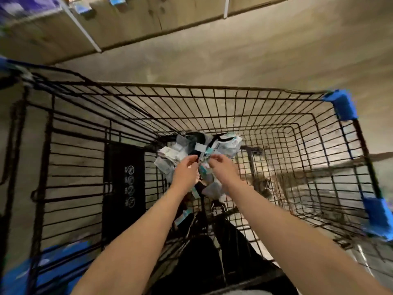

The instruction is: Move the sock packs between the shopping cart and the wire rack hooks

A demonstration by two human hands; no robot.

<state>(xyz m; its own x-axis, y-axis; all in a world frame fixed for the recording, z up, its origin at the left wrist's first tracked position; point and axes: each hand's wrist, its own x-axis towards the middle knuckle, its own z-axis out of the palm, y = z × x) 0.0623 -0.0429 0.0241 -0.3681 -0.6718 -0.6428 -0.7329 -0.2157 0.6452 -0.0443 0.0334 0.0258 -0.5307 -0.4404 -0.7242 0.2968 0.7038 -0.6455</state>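
Observation:
Both my arms reach down into a black wire shopping cart point(212, 90). My left hand point(185, 170) and my right hand point(223, 167) meet over a heap of small packaged goods point(172, 158), white, grey and light blue with black parts, lying on the cart's floor. The fingers of both hands curl round and pinch a small light-blue and white tagged item point(205, 160) at the top of the heap. A grey label point(201, 147) sticks up just above the fingers. The picture is blurred, so the goods cannot be told apart.
The cart has blue plastic corner guards point(343, 107) and a folded child-seat flap point(124, 186) with white symbols at the left. A dark garment point(212, 258) lies at the cart's near end. Beige floor point(234, 50) surrounds it; shelving point(63, 28) runs along the top left.

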